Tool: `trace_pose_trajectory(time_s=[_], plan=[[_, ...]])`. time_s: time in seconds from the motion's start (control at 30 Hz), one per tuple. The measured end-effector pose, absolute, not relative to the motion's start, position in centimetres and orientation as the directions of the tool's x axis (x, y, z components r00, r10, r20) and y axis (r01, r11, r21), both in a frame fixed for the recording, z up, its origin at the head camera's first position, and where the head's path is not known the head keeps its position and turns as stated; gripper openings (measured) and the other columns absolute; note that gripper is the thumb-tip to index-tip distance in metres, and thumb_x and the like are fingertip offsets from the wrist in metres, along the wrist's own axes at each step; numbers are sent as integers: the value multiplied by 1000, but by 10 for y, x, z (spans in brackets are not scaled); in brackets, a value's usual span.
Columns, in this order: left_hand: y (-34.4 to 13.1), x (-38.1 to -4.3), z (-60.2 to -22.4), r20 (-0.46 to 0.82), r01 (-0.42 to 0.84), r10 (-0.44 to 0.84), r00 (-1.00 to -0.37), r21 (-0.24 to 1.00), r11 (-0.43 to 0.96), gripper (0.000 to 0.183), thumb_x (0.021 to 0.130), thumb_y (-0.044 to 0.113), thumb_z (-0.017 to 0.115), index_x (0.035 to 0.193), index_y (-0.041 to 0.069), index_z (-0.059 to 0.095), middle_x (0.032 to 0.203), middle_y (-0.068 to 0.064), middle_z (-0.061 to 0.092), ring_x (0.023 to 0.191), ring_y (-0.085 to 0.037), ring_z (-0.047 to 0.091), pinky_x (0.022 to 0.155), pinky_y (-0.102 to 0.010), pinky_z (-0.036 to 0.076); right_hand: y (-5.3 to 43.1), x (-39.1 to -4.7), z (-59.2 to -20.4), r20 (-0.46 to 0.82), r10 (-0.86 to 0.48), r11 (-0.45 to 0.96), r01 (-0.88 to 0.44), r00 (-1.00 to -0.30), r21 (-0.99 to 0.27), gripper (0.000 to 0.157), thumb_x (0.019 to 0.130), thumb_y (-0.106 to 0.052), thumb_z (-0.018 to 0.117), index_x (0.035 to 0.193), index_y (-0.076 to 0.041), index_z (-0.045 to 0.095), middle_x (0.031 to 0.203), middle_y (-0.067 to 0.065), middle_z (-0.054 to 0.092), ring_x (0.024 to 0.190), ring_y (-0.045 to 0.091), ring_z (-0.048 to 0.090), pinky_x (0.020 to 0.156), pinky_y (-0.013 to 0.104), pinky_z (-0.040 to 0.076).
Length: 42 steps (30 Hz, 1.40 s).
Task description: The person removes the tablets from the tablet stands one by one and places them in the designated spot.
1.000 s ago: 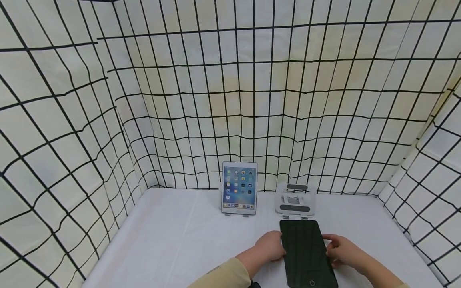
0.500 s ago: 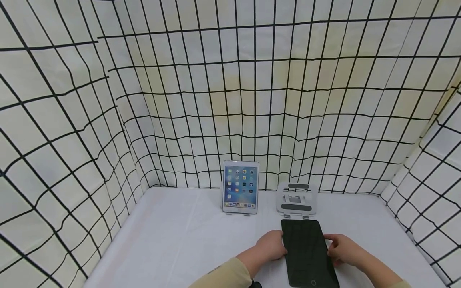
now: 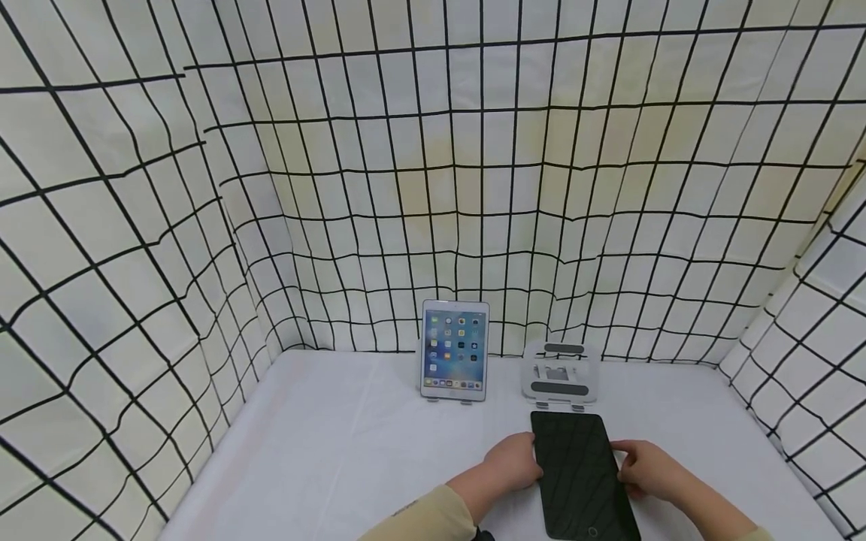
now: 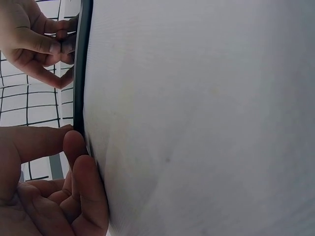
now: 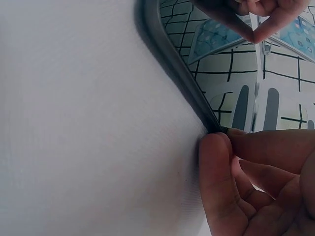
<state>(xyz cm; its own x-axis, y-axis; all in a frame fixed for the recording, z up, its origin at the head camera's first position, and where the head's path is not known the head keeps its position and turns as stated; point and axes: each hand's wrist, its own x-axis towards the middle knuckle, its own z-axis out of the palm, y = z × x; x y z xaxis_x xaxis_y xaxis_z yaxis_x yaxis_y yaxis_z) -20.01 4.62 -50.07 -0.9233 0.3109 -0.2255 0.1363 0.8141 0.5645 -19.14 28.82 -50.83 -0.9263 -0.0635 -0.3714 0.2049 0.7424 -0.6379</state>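
Observation:
A black tablet (image 3: 585,473) with a dark screen and a round home button at its near end lies between my hands, close over the white tabletop. My left hand (image 3: 513,461) pinches its left edge; in the left wrist view the thumb is on the screen side and the curled fingers (image 4: 91,189) are underneath. On the opposite edge my right hand (image 3: 651,472) grips between thumb and fingers. The right wrist view shows that pinch close up, the fingertip (image 5: 215,152) right under the rim. Just beyond the tablet's far end stands a clear stand (image 3: 560,373) with grey pads.
A white tablet (image 3: 455,351) with a lit home screen of app icons leans upright on a similar stand at the back, left of the clear one. White cloth covers the table (image 3: 325,443). Walls of white sheet with a black grid (image 3: 501,188) enclose it behind and at both sides.
The head view has shifted very slightly, moving everything a little to the right in the picture. Both hands keep the same hold on the black tablet.

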Motion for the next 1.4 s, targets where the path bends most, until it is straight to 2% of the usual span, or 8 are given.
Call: trace_pose_trajectory(time_s=[0.23,0.53,0.67,0.77,0.83,0.93,1.17,1.4], plan=[[46,-200,-502,-222,137,313,-923,571,809,52,76,17,70,124,4,55,119,-6,61,98,-14,58,86,-32,48,291,-192,-512,-368,-69,732,204,-927,-650,51,79,0,60,128,7,48,69,7,54,56,18,53,52,31,44],[44,-205,-503,-272,75,306,-912,625,777,54,79,29,69,126,5,55,115,-5,62,88,-14,56,83,-33,48,294,-191,-511,-369,-43,706,233,-929,-669,48,84,-11,62,127,4,48,75,7,56,61,19,55,54,33,48],[42,-205,-501,-314,25,295,-902,646,763,57,83,37,65,128,4,53,91,-4,67,75,-14,57,76,-32,48,295,-191,-513,-380,-23,708,253,-925,-659,52,85,-23,64,127,3,48,77,5,58,62,18,55,56,32,48],[39,-202,-499,-343,-16,290,-894,670,743,56,84,37,63,128,5,52,66,-5,63,58,-15,56,62,-31,46,297,-190,-515,-369,-10,703,256,-929,-663,52,86,-27,64,126,2,49,77,5,59,63,18,55,56,32,48],[36,-200,-497,-356,-44,290,-888,694,718,53,85,36,62,127,6,53,59,-6,61,51,-17,56,55,-30,44,299,-190,-515,-343,-6,703,240,-939,-670,50,87,-27,62,125,2,50,76,4,59,62,18,55,55,32,48],[33,-198,-494,-370,-76,286,-884,717,693,46,86,35,62,122,7,57,62,-4,61,54,-18,57,51,-31,45,302,-190,-514,-306,2,698,221,-952,-681,45,89,-26,58,123,3,51,75,4,59,62,18,55,54,32,48],[25,-199,-495,-382,-121,261,-886,735,667,34,85,37,63,108,13,63,68,-3,60,60,-17,56,53,-33,46,302,-193,-507,-260,20,676,205,-965,-708,46,91,-25,54,126,3,47,79,6,57,62,18,55,54,33,49],[13,-201,-496,-371,-114,265,-890,743,660,31,86,38,62,106,15,64,73,1,57,58,-15,54,51,-31,44,295,-196,-505,-204,12,647,163,-979,-745,49,92,-25,53,131,3,41,85,7,58,64,18,57,55,33,50]])
